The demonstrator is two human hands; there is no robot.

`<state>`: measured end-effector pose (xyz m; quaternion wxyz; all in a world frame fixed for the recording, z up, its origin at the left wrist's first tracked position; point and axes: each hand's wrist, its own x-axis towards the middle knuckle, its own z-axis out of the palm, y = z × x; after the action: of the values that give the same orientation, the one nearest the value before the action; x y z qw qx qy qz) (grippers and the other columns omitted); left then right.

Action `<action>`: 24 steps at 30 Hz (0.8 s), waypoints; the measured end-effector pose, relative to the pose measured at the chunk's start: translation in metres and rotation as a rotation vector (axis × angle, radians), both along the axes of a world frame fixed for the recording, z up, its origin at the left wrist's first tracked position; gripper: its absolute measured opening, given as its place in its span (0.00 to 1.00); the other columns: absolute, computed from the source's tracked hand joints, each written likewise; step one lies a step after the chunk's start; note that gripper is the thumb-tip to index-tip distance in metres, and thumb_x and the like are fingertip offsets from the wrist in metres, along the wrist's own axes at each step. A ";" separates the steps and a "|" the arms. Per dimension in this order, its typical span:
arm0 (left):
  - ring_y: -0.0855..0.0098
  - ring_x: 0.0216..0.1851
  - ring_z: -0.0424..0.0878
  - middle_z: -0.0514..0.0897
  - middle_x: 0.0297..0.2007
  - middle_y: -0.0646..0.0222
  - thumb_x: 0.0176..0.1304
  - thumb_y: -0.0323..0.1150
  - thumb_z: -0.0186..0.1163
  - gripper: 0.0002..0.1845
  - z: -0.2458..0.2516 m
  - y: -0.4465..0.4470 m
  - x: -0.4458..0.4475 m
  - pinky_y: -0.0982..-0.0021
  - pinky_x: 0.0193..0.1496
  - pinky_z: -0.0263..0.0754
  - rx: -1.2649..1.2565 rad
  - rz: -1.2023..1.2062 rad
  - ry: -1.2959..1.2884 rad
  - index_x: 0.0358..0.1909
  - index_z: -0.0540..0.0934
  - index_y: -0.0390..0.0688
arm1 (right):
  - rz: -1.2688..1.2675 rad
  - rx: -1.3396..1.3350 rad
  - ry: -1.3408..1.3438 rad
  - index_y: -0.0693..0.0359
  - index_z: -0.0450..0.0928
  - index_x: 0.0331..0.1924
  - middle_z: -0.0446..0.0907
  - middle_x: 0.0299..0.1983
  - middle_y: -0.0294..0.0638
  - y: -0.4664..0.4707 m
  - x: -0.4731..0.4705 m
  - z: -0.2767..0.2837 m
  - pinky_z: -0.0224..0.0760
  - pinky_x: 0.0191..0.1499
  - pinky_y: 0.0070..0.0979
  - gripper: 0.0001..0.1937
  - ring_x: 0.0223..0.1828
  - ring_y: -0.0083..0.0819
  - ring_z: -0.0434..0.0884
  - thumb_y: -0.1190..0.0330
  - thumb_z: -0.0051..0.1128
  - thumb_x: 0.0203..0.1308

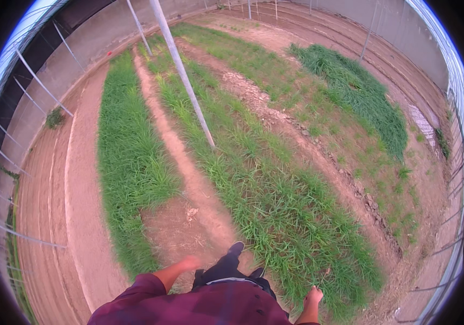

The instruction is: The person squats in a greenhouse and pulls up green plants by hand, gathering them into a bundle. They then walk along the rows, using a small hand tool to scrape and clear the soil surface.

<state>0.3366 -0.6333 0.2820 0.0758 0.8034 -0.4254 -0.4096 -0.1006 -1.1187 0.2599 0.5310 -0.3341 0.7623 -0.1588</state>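
Observation:
My left hand (190,263) hangs out in front of my left side, blurred, over a patch of bare soil (175,227); whether its fingers are apart does not show. Low on the right is my right hand (313,294), its fingers curled, beside a bed of green grass-like plants (297,215). A thin strand shows near its fingertips, but I cannot tell whether the hand holds it. My dark shoe (236,248) stands at the near end of a narrow dirt path (187,166) between two planted beds. The denser green bed (126,142) lies on the left.
A slanting metal pole (187,81) rises from the middle bed. Cracked soil forms a ridge (256,95) right of that bed. Farther right lies a large heap of green stalks (353,89). Thin poles and walls (414,40) enclose the ground, with furrowed soil (43,183) at the left.

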 end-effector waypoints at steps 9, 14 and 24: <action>0.65 0.35 0.85 0.86 0.34 0.64 0.66 0.33 0.59 0.09 0.027 0.015 0.000 0.61 0.38 0.79 0.006 0.825 0.464 0.37 0.86 0.40 | 0.083 0.007 0.230 0.68 0.85 0.44 0.85 0.34 0.47 0.011 0.003 -0.012 0.77 0.45 0.37 0.17 0.36 0.37 0.84 0.60 0.62 0.62; 0.73 0.24 0.79 0.82 0.27 0.68 0.62 0.26 0.61 0.03 0.048 0.004 0.015 0.74 0.25 0.69 0.175 1.096 0.906 0.34 0.82 0.39 | 0.082 -0.049 0.319 0.66 0.83 0.43 0.79 0.25 0.38 0.029 0.006 0.026 0.71 0.27 0.33 0.14 0.23 0.29 0.78 0.61 0.61 0.66; 0.74 0.21 0.76 0.81 0.26 0.68 0.68 0.31 0.61 0.05 0.093 -0.060 0.023 0.73 0.21 0.66 0.181 0.936 0.532 0.38 0.81 0.39 | -0.035 0.261 0.265 0.64 0.83 0.50 0.86 0.47 0.59 0.088 -0.025 -0.019 0.75 0.58 0.45 0.20 0.54 0.56 0.84 0.55 0.59 0.66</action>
<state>0.3601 -0.6933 0.3750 0.2856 0.7788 0.0485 -0.5564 -0.1257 -1.0310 0.2407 0.4621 -0.2672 0.8453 -0.0226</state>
